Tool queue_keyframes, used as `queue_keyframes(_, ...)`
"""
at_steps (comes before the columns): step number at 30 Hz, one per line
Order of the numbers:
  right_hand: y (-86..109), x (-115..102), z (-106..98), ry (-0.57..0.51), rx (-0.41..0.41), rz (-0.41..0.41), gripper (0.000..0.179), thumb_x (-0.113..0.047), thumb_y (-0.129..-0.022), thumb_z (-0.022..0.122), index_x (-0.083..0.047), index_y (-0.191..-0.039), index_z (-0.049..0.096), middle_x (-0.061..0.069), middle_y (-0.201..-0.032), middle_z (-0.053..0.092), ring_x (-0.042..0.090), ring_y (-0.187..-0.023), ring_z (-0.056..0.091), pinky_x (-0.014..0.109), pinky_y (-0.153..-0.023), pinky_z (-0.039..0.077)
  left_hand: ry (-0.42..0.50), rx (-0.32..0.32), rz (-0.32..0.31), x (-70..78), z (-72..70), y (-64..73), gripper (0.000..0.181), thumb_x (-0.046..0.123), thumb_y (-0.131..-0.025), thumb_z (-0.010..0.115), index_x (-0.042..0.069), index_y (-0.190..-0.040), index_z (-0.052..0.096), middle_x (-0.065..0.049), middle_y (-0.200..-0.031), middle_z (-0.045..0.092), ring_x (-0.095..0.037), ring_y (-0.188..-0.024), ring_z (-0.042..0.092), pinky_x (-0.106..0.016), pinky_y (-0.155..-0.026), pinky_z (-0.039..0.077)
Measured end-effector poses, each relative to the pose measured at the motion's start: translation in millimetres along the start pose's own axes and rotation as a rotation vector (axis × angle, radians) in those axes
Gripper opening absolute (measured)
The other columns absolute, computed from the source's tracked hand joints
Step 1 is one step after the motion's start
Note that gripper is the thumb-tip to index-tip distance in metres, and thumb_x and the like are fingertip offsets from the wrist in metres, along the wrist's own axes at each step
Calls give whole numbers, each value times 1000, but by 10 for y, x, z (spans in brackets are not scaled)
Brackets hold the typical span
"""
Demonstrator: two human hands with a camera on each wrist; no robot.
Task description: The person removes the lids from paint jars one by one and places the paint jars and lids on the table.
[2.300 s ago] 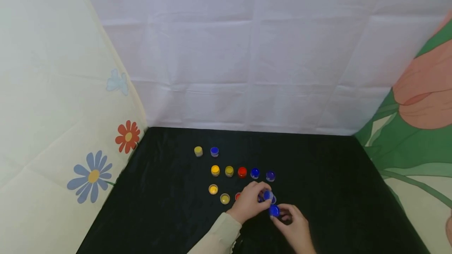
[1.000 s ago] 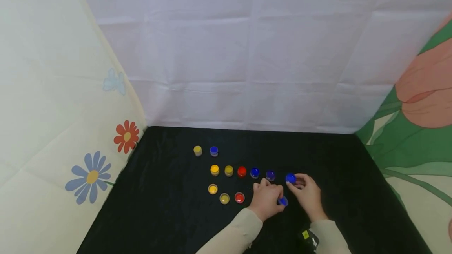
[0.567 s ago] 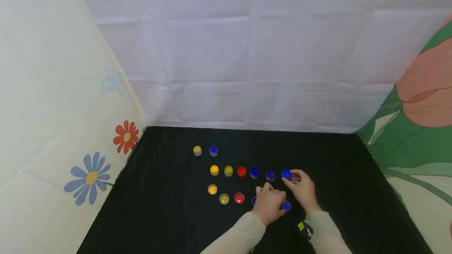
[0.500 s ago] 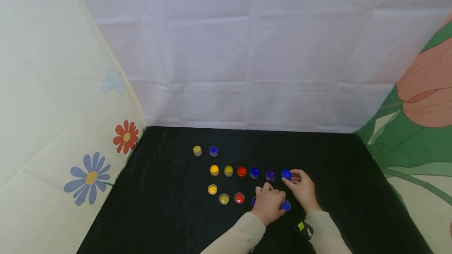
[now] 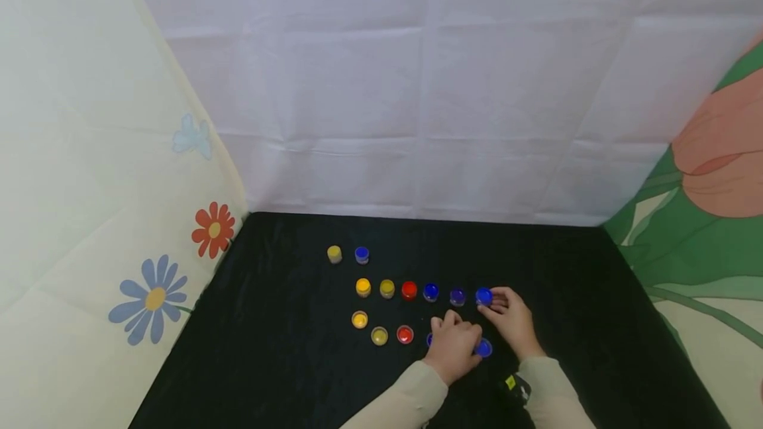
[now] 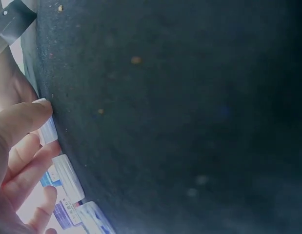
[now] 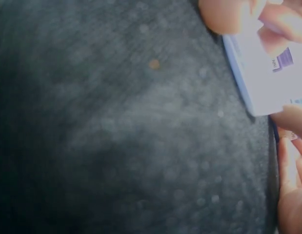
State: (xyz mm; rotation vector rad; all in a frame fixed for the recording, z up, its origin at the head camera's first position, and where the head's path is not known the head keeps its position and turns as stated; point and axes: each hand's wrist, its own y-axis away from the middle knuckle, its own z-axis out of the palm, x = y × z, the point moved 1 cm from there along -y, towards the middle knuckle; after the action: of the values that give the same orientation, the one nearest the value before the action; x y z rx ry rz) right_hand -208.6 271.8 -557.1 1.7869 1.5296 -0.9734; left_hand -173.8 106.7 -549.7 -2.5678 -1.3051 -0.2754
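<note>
Small paint jars without lids form a middle row on the black cloth: yellow [image 5: 363,288], olive [image 5: 387,289], red [image 5: 408,290], blue [image 5: 431,292] and purple [image 5: 457,296]. At its right end my right hand [image 5: 514,320] holds another blue paint jar [image 5: 484,296] between thumb and fingers. Nearer me, my left hand [image 5: 454,347] pinches a round blue jar lid [image 5: 483,348] at the cloth. Its thumb [image 6: 29,119] lies on the lid's pale rim in the left wrist view. Another blue lid [image 5: 430,340] is partly hidden behind this hand.
Upturned lids in yellow [image 5: 359,320], olive [image 5: 379,336] and red [image 5: 405,334] lie left of my left hand. Farther back stand a yellow-topped jar [image 5: 335,254] and a blue-topped jar [image 5: 361,255]. A white cloth wall [image 5: 381,118] rises behind the table.
My hands, together at the front row earlier, have separated. The right carried the blue jar back to the middle row's end; the left brought the lid down rightward. Almost nothing moved in the last half second.
</note>
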Motion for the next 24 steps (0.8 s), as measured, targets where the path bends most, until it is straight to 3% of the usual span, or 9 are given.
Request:
queue_keyframes(5, -14, -12, 26, 20, -8, -25, 41, -6, -90, 77, 8, -123, 56, 27, -117, 60, 39, -107, 63, 29, -86, 57, -10, 37, 24, -37, 0, 46, 25, 41, -84, 83, 30, -88, 61, 19, -91, 65, -10, -103, 46, -30, -72, 22)
queue_keyframes(9, -29, -9, 41, 27, -25, -39, 45, -4, -90, 76, 9, -127, 54, 28, -119, 57, 40, -109, 61, 30, -88, 56, -29, 106, 52, -83, 23, 90, 23, 38, -85, 82, 31, -93, 62, 17, -100, 67, -11, -107, 47, -30, -74, 24)
queue_keyframes(13, -40, -33, 20, 32, -93, -13, 55, -4, -93, 72, 13, -138, 45, 32, -125, 51, 44, -115, 57, 41, -97, 52, 30, 145, 44, -158, -1, 150, 17, 35, -88, 78, 31, -95, 63, 17, -99, 64, -10, -107, 46, -29, -76, 26)
queue_keyframes(17, -39, -99, -20, 39, -143, 18, 66, -7, -94, 70, 15, -145, 34, 37, -129, 47, 49, -119, 54, 53, -103, 46, 96, 190, -1, -269, -121, 233, 11, 32, -92, 74, 29, -96, 64, 16, -97, 64, -11, -104, 47, -28, -75, 28)
queue_keyframes(21, -7, -135, -34, 51, -81, 26, 69, -3, -92, 70, 15, -146, 32, 37, -130, 44, 51, -119, 52, 56, -102, 46, 148, 244, -60, -412, -273, 315, 9, 27, -93, 72, 26, -99, 64, 12, -97, 66, -12, -101, 49, -29, -75, 29)
queue_keyframes(24, 16, -190, -37, 54, 35, 1, 67, 1, -90, 71, 14, -145, 35, 35, -129, 42, 50, -118, 49, 54, -101, 47, 212, 261, -109, -530, -392, 367, 9, 24, -95, 71, 24, -102, 65, 9, -100, 66, -14, -102, 50, -30, -77, 30)
